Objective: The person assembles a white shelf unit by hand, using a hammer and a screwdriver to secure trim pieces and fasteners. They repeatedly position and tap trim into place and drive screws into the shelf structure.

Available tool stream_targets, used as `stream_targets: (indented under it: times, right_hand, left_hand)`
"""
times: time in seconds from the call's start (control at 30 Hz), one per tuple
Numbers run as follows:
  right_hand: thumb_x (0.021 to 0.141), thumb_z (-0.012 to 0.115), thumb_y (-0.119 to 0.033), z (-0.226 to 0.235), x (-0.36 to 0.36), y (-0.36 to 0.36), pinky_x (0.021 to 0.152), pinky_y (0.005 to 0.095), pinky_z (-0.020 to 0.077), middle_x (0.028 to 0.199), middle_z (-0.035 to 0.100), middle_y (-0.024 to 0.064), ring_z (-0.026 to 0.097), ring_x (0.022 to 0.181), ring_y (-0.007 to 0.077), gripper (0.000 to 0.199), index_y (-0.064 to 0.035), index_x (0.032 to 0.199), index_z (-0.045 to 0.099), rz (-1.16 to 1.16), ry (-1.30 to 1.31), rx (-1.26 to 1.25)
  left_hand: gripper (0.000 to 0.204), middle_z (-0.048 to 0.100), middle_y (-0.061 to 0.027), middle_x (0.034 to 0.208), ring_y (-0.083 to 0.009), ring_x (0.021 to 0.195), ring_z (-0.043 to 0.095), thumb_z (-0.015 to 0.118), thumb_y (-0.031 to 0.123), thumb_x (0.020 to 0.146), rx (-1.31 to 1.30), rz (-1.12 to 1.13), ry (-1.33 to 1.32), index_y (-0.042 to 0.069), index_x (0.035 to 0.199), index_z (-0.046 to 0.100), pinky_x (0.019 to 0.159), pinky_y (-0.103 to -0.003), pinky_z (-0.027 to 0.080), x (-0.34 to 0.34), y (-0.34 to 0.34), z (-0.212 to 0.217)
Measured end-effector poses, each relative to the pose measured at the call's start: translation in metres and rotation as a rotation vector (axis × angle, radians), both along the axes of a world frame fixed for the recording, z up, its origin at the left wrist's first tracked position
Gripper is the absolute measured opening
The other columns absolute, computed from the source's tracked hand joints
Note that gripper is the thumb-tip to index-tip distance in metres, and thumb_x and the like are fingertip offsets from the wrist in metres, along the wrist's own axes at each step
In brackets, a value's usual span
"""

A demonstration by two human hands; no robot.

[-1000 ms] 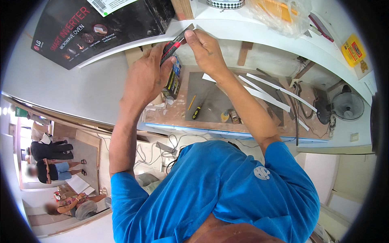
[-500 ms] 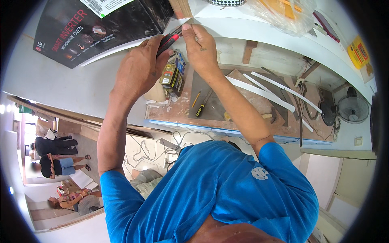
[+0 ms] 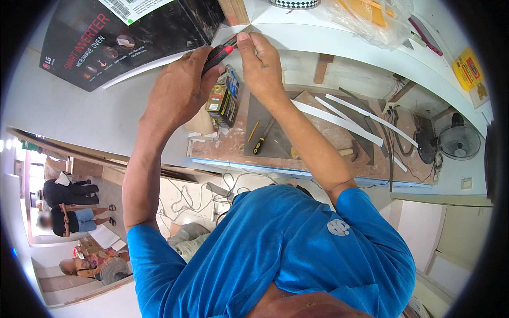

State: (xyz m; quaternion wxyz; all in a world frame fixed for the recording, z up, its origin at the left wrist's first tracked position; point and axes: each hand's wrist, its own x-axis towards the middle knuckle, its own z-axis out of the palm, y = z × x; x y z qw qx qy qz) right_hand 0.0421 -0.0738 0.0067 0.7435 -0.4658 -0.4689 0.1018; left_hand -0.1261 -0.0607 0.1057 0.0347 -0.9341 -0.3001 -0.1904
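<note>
My left hand is closed around a black-and-red utility knife, whose slim metal end points up and right toward the corner of the white shelf edge. Close beside that metal end is my right hand, its thumb and fingers pinched together at the shelf edge. What the right fingers grip, if anything, is too small to make out. Below the left hand stands a dark-and-yellow can, next to a blue-and-white package.
A black microwave oven box sits at upper left. The lower bench holds a screwdriver, a hammer, white strips and a fan. A yellow container is at right. Cables lie below; several people are at far left.
The whole view has shifted slightly left. Both hands keep nearly the same pose at the shelf corner, the knife still in my left. A person in the left background has turned a little.
</note>
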Motion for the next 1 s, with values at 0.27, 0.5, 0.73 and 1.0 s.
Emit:
stream_targets:
  times: [0.27, 0.5, 0.73, 1.0]
  right_hand:
    - [0.109, 0.055, -0.031, 0.001, -0.002, 0.001, 0.083, 0.0471, 0.0489, 0.093, 0.067, 0.0234, 0.064, 0.088, 0.0402, 0.039, 0.004, 0.097, 0.066, -0.012, 0.023, -0.035]
    - [0.109, 0.055, -0.033, 0.0, -0.005, 0.007, 0.095, 0.0497, 0.0439, 0.092, 0.07, 0.0202, 0.064, 0.094, 0.0383, 0.039, 0.0005, 0.095, 0.07, 0.007, 0.093, -0.101]
    - [0.109, 0.054, -0.035, 0.007, -0.011, 0.002, 0.096, 0.0507, 0.0426, 0.09, 0.07, 0.0199, 0.061, 0.095, 0.0385, 0.042, -0.001, 0.094, 0.072, -0.039, 0.002, -0.154]
    - [0.093, 0.075, -0.028, 0.006, 0.036, -0.021, 0.085, 0.0472, 0.0358, 0.094, 0.067, 0.0058, 0.058, 0.096, 0.0287, 0.018, -0.0103, 0.099, 0.077, -0.432, -0.481, 0.109]
  left_hand:
    - [0.038, 0.073, -0.027, 0.108, -0.0455, 0.1, 0.071, 0.066, 0.027, 0.103, 0.0, 0.016, 0.01, -0.001, 0.13, 0.062, 0.082, -0.049, 0.056, 0.001, -0.003, 0.003]
    - [0.039, 0.072, -0.0271, 0.109, -0.0462, 0.101, 0.07, 0.066, 0.026, 0.103, -0.007, 0.033, 0.025, -0.002, 0.129, 0.063, 0.083, -0.049, 0.055, 0.001, -0.004, 0.007]
    - [0.035, 0.072, -0.0273, 0.101, -0.0474, 0.095, 0.069, 0.064, 0.027, 0.103, 0.026, 0.026, 0.017, -0.001, 0.122, 0.064, 0.081, -0.054, 0.054, -0.002, -0.005, 0.012]
    - [0.036, 0.067, -0.024, 0.086, -0.0347, 0.074, 0.062, 0.068, 0.024, 0.101, -0.381, 0.101, -0.12, -0.001, 0.128, 0.064, 0.073, -0.043, 0.05, -0.043, -0.043, -0.041]
